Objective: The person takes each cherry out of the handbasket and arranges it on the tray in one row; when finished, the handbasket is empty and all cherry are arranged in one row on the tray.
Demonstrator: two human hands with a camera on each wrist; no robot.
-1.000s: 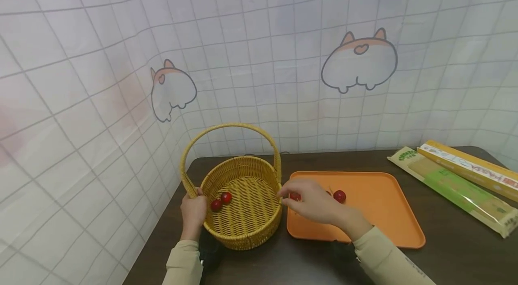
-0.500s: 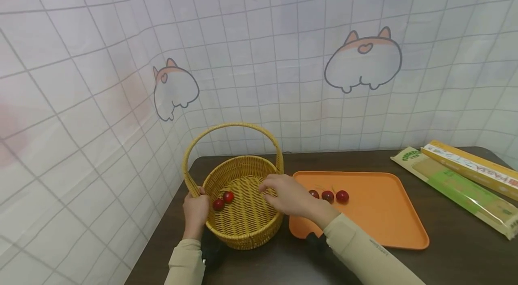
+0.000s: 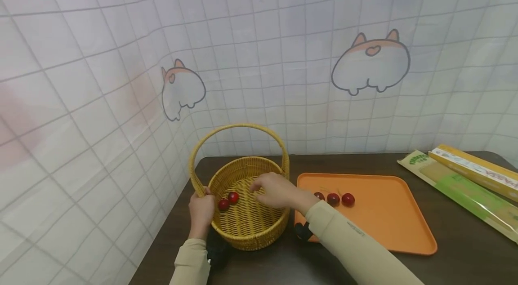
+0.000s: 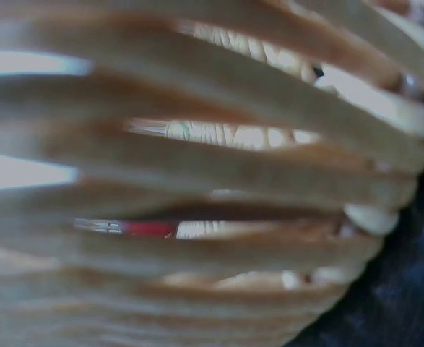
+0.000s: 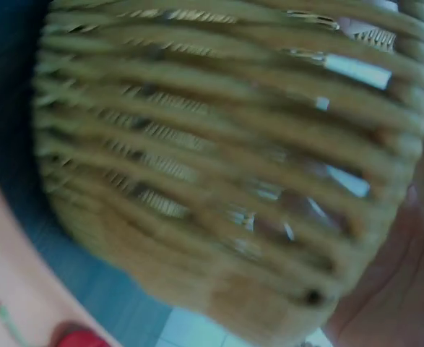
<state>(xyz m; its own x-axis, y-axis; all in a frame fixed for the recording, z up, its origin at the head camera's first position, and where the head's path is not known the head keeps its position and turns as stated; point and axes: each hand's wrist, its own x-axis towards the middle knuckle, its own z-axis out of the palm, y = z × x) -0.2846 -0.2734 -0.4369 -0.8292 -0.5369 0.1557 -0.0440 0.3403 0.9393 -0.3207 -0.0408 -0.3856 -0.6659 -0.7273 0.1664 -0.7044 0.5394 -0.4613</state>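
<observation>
A yellow wicker basket with a tall arched handle stands on the dark table. At its left side, my left hand grips the base of the handle. Two red cherries lie inside by the left wall; through the weave, some red shows in the left wrist view. My right hand hovers over the basket's right half with bent fingers, thumb and index finger slightly apart; I cannot tell whether it holds anything. Several cherries with stems lie on the orange tray, partly behind the right wrist.
A green-and-beige pasta packet and a yellow pasta box lie at the table's right. White grid-patterned cloth hangs close behind and to the left. The tray's left rim stands close to the basket.
My right hand has moved left from over the tray to above the basket's inside, uncovering cherries on the tray. My left hand keeps its grip. The view has shifted slightly left.
</observation>
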